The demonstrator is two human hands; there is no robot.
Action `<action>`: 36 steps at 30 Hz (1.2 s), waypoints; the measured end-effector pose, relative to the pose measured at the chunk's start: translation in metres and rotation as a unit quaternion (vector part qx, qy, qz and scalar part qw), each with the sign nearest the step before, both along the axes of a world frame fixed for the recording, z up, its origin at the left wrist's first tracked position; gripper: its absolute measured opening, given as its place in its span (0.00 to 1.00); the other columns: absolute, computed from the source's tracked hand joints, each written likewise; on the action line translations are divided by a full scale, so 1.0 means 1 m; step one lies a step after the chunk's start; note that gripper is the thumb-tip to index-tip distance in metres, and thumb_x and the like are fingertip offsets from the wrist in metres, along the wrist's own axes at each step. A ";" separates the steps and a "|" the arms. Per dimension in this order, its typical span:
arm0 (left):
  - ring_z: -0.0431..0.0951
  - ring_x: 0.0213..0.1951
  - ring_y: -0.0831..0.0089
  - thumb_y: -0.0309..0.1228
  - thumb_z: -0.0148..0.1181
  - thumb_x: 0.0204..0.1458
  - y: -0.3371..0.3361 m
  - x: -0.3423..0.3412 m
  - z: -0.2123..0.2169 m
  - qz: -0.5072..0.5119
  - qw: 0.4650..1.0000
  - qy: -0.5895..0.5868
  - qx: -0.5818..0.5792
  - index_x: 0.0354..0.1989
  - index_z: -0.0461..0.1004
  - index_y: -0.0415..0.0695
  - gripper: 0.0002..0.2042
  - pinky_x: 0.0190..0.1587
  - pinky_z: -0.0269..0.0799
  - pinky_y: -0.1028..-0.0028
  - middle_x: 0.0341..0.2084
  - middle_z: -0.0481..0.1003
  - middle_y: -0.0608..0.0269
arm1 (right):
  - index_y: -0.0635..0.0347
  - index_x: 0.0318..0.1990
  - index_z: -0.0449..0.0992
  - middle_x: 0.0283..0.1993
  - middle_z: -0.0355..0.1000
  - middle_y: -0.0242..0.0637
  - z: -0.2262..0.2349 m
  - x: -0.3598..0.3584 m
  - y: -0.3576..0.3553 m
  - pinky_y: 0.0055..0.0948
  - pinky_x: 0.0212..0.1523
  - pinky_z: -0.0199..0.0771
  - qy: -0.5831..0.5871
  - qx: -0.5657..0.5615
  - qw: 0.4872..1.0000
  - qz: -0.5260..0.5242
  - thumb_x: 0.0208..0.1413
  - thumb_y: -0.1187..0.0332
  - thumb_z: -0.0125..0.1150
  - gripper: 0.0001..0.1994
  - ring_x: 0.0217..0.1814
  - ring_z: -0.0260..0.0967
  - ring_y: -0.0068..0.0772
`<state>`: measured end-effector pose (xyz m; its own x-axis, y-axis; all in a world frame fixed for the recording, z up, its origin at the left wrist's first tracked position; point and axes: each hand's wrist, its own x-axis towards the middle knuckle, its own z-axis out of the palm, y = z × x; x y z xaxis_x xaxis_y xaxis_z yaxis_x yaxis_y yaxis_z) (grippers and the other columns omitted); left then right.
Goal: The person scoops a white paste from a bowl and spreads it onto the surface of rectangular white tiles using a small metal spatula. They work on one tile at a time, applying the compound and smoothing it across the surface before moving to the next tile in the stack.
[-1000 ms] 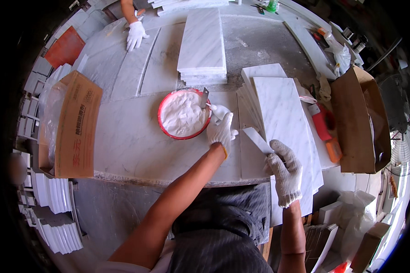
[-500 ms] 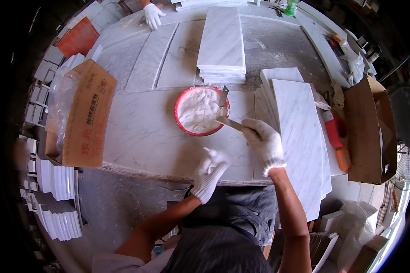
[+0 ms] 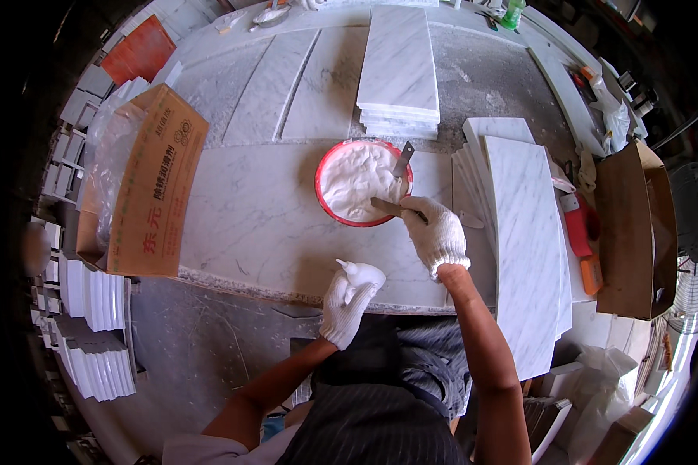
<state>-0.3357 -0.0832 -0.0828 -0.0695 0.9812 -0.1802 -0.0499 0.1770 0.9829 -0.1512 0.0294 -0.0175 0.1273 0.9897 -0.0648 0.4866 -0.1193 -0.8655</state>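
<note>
A: Your right hand (image 3: 436, 232) is closed around a scraper (image 3: 389, 206); the handle is in your fist and the blade end reaches left into the red bowl (image 3: 362, 183) of white paste.

B: And the bowl from that hand?

A: Just up and to the left, touching distance. The scraper's long axis runs roughly left-right, tilted slightly up toward the bowl. A second blade (image 3: 403, 160) stands against the bowl's right rim.

B: Left hand?

A: Your left hand (image 3: 349, 301) sits at the near table edge, fingers loosely curled, holding nothing I can make out. It is farther from the bowl than the right.

B: Surface?

A: A marble table (image 3: 248, 225). Stacked marble slabs (image 3: 399, 70) lie beyond the bowl, more slabs (image 3: 523, 232) to your right, a cardboard box (image 3: 151, 186) at left. It looks like a cluttered workshop.
</note>
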 end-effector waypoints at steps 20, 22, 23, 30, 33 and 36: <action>0.77 0.51 0.58 0.23 0.51 0.61 0.014 0.008 0.030 -0.080 0.992 -0.088 -0.027 0.58 0.59 0.39 0.18 0.52 0.79 0.60 0.51 0.70 0.51 | 0.59 0.45 0.80 0.33 0.78 0.39 0.026 0.034 -0.046 0.30 0.36 0.74 0.190 -0.023 0.977 -0.093 0.58 0.67 0.63 0.10 0.31 0.74 0.34; 0.78 0.50 0.56 0.25 0.50 0.60 0.018 0.015 0.036 -0.107 0.992 -0.063 -0.026 0.60 0.57 0.40 0.20 0.50 0.78 0.58 0.52 0.69 0.49 | 0.66 0.47 0.79 0.30 0.75 0.30 0.054 0.051 -0.070 0.20 0.31 0.70 0.300 -0.063 0.942 -0.134 0.60 0.69 0.62 0.11 0.27 0.66 0.15; 0.78 0.49 0.57 0.23 0.52 0.59 0.019 0.018 0.037 -0.108 0.991 -0.068 -0.033 0.61 0.57 0.40 0.21 0.50 0.79 0.59 0.51 0.69 0.50 | 0.65 0.49 0.79 0.30 0.76 0.30 0.063 0.061 -0.082 0.19 0.30 0.70 0.289 -0.065 0.944 -0.145 0.60 0.71 0.62 0.13 0.27 0.67 0.16; 0.79 0.46 0.65 0.19 0.60 0.55 0.034 0.061 0.039 -0.131 0.981 -0.116 -0.087 0.63 0.59 0.42 0.27 0.48 0.80 0.66 0.48 0.71 0.58 | 0.66 0.51 0.79 0.31 0.76 0.33 0.066 0.139 -0.161 0.20 0.29 0.72 0.244 -0.088 0.918 -0.300 0.59 0.72 0.63 0.13 0.26 0.70 0.19; 0.80 0.44 0.67 0.19 0.61 0.55 0.045 0.074 0.013 -0.131 0.980 -0.126 -0.076 0.59 0.63 0.41 0.23 0.47 0.80 0.66 0.46 0.73 0.58 | 0.66 0.49 0.80 0.30 0.76 0.32 0.056 0.161 -0.167 0.20 0.29 0.72 0.195 -0.069 0.916 -0.343 0.59 0.71 0.63 0.12 0.26 0.71 0.19; 0.80 0.40 0.73 0.21 0.64 0.54 0.058 0.096 0.001 -0.085 0.994 -0.069 -0.014 0.53 0.68 0.40 0.18 0.43 0.79 0.72 0.40 0.75 0.61 | 0.65 0.47 0.81 0.31 0.76 0.30 0.049 0.169 -0.152 0.20 0.30 0.72 0.141 -0.022 0.921 -0.362 0.59 0.71 0.63 0.11 0.26 0.70 0.17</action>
